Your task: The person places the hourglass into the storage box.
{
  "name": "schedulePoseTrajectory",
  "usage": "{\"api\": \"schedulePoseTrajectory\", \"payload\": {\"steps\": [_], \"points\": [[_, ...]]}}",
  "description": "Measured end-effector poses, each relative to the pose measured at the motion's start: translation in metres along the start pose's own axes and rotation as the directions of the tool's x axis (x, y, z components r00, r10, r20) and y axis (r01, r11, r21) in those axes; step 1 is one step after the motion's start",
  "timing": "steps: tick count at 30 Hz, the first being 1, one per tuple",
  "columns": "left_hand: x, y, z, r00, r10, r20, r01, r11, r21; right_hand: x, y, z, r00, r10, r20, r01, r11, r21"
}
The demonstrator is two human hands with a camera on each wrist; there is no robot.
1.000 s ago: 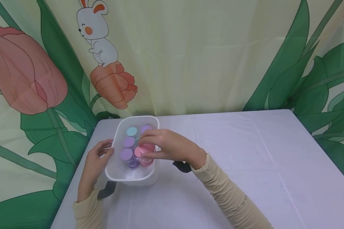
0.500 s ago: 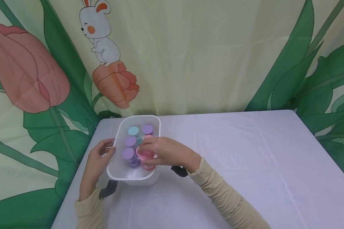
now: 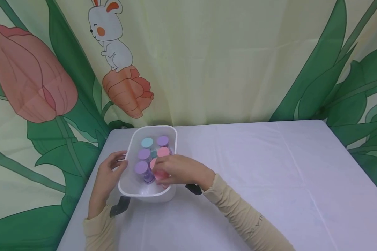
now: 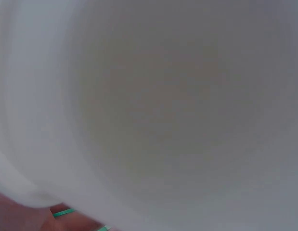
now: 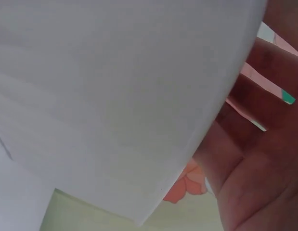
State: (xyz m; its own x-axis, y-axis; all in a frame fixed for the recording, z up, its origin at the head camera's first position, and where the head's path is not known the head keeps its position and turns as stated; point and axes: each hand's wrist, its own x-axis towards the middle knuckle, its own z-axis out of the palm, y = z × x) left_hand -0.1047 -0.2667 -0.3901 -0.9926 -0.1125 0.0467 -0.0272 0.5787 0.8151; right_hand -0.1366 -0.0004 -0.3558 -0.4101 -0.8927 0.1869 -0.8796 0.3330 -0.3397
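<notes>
A white plastic bin (image 3: 141, 194) on the table holds several small sand timers, upright, with purple, pink and light blue caps. My right hand (image 3: 183, 169) reaches over the bin's right rim and pinches a pink sand timer (image 3: 160, 175) inside, its lower part mostly hidden by the fingers. Beside it stand a purple sand timer (image 3: 141, 168) and another pink one (image 3: 163, 151). My left hand (image 3: 108, 176) touches the bin's left side, thumb and fingertips at the rim. In both wrist views the bin's outer wall (image 4: 177, 110) fills most of the picture.
The bin stands near the left edge of a table with a white cloth (image 3: 254, 181), which stretches far to the right. Behind hangs a curtain (image 3: 213, 62) printed with tulips, a rabbit and a carrot.
My right hand has moved toward the near end of the bin and lower with the pink sand timer, uncovering another pink cap behind it. The left hand stays at the rim.
</notes>
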Motion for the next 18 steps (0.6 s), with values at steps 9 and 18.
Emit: {"api": "schedulePoseTrajectory", "payload": {"steps": [9,18], "points": [[0.001,-0.001,0.001,1.0,-0.008,-0.007,0.008,1.0,0.005,0.01,-0.001,0.006,0.995,0.061,0.083,-0.055,0.996,-0.069],[0.001,0.005,-0.001,0.999,-0.031,0.019,0.031,1.0,-0.005,0.013,-0.002,0.007,0.992,0.072,0.104,-0.062,0.994,-0.09]]}}
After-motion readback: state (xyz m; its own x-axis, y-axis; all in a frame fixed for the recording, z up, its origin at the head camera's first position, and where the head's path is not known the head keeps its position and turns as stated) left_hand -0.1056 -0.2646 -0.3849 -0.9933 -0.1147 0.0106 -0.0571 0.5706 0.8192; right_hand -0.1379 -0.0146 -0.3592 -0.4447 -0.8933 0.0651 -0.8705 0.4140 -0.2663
